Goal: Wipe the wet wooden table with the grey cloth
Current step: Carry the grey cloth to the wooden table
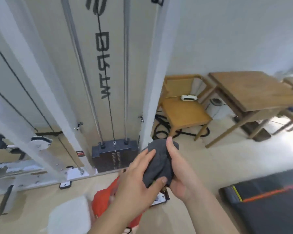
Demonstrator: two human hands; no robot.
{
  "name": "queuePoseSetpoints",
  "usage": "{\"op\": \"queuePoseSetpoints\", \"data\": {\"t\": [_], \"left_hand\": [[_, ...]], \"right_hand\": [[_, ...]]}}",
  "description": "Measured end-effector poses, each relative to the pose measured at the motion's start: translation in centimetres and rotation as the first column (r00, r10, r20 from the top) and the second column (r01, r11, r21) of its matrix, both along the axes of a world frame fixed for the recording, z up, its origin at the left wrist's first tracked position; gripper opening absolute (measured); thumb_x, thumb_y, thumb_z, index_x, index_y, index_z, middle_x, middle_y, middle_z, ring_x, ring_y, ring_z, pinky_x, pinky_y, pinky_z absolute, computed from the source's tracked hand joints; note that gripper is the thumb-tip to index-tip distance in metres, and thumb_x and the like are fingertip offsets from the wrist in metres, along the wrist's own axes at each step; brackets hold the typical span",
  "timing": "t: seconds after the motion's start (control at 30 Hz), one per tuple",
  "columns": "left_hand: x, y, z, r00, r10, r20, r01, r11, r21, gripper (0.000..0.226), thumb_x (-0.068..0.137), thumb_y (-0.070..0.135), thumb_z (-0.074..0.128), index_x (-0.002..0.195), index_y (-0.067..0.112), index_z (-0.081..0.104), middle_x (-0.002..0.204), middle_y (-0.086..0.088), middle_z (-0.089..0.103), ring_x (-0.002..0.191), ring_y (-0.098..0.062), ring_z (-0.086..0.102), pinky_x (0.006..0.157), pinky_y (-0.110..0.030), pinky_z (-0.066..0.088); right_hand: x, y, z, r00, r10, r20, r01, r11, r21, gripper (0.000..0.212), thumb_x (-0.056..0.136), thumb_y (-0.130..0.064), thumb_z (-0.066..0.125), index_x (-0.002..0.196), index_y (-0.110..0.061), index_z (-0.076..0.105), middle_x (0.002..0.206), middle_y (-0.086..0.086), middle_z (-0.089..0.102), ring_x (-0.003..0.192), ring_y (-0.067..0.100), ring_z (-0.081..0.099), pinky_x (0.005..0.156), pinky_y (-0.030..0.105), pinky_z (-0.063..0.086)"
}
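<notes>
I hold a bunched grey cloth (159, 163) in front of me with both hands. My left hand (139, 176) wraps it from the left, thumb under the bundle. My right hand (178, 171) grips it from the right, thumb up over the top. The wooden table (254, 92) stands at the far right against the white wall, well beyond my hands. Whether its top is wet cannot be told from here.
A wooden chair (184, 112) with a small white device (189, 97) stands left of the table, black cable coiled beneath. A cable weight machine (114, 154) fills the left. An orange bag (105, 198) lies below my hands; a dark mat (269, 203) lies at the lower right.
</notes>
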State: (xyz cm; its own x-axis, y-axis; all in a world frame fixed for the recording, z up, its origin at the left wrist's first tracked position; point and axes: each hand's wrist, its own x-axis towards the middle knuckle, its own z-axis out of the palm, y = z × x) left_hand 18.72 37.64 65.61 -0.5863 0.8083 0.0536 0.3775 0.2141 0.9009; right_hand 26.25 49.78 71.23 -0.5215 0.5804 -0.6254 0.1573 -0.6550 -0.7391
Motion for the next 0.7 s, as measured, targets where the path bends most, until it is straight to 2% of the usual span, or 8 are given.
{"op": "queuePoseSetpoints", "data": {"t": [0.1,0.2,0.27,0.33,0.43,0.53,0.63,0.7], "left_hand": [[4.8,6.5,1.0,0.983,-0.114,0.143,0.109,0.993,0.042,0.053,0.099,0.023,0.065,0.14,0.052,0.045,0.142,0.026,0.055,0.128,0.011,0.05,0.101,-0.014,0.046],[10.2,14.2,1.8,0.967,-0.19,0.17,0.187,0.982,0.033,0.039,0.104,0.025,0.054,0.131,0.054,0.054,0.109,0.033,0.069,0.103,0.009,0.064,0.084,-0.018,0.056],[14.1,19.6,2.2,0.954,-0.255,0.16,0.253,0.967,0.031,0.034,0.105,0.026,0.051,0.122,0.055,0.055,0.1,0.039,0.066,0.097,0.012,0.063,0.077,-0.014,0.055],[18.0,24.9,2.8,0.941,-0.31,0.137,0.31,0.951,0.025,0.031,0.106,0.024,0.049,0.124,0.048,0.055,0.099,0.038,0.065,0.098,0.021,0.057,0.073,-0.004,0.047],[22.8,31.9,3.3,0.939,-0.312,0.147,0.313,0.95,0.016,0.034,0.106,0.023,0.049,0.132,0.045,0.051,0.112,0.036,0.057,0.106,0.022,0.053,0.078,-0.002,0.046],[25.9,37.3,3.8,0.944,-0.298,0.142,0.301,0.954,0.005,0.038,0.106,0.022,0.05,0.138,0.042,0.05,0.126,0.027,0.058,0.119,0.004,0.055,0.098,-0.019,0.05],[27.1,42.3,4.2,0.942,-0.33,0.065,0.33,0.944,0.006,0.042,0.105,0.016,0.05,0.135,0.046,0.049,0.122,0.031,0.059,0.117,0.008,0.055,0.095,-0.013,0.048],[27.2,45.7,4.0,0.914,-0.402,-0.046,0.4,0.915,-0.049,0.051,0.102,0.012,0.049,0.141,0.045,0.048,0.127,0.032,0.056,0.121,0.011,0.051,0.1,-0.011,0.044]], "right_hand": [[7.1,5.2,1.2,0.997,-0.08,-0.021,0.081,0.996,0.046,0.046,0.097,-0.049,0.067,0.125,-0.013,0.07,0.111,0.012,0.079,0.103,0.022,0.077,0.094,0.041,0.058],[14.9,11.0,1.2,0.992,-0.124,0.016,0.122,0.988,0.096,0.033,0.097,-0.031,0.071,0.126,-0.014,0.069,0.112,0.012,0.079,0.105,0.029,0.076,0.097,0.049,0.058],[20.2,15.1,1.1,0.976,-0.203,0.077,0.191,0.972,0.135,0.031,0.097,-0.028,0.072,0.127,-0.018,0.068,0.109,0.008,0.08,0.105,0.03,0.075,0.097,0.053,0.059],[25.3,19.5,1.0,0.949,-0.287,0.128,0.264,0.95,0.167,0.027,0.1,-0.029,0.069,0.124,-0.019,0.069,0.105,0.007,0.08,0.103,0.031,0.075,0.094,0.055,0.06],[31.5,25.3,1.0,0.911,-0.372,0.18,0.337,0.921,0.196,0.025,0.103,-0.036,0.063,0.121,-0.022,0.072,0.103,0.004,0.081,0.101,0.029,0.076,0.089,0.05,0.062],[34.6,30.7,0.9,0.889,-0.4,0.222,0.357,0.91,0.209,0.029,0.101,-0.044,0.062,0.12,-0.025,0.071,0.107,0.003,0.079,0.103,0.028,0.074,0.093,0.048,0.061],[34.7,35.5,0.9,0.897,-0.374,0.236,0.335,0.923,0.191,0.035,0.1,-0.054,0.059,0.116,-0.026,0.071,0.107,0.003,0.079,0.102,0.028,0.074,0.096,0.05,0.059],[34.2,38.9,0.3,0.9,-0.365,0.239,0.327,0.927,0.184,0.039,0.1,-0.058,0.056,0.115,-0.025,0.072,0.104,0.005,0.08,0.1,0.029,0.075,0.095,0.05,0.06]]}}
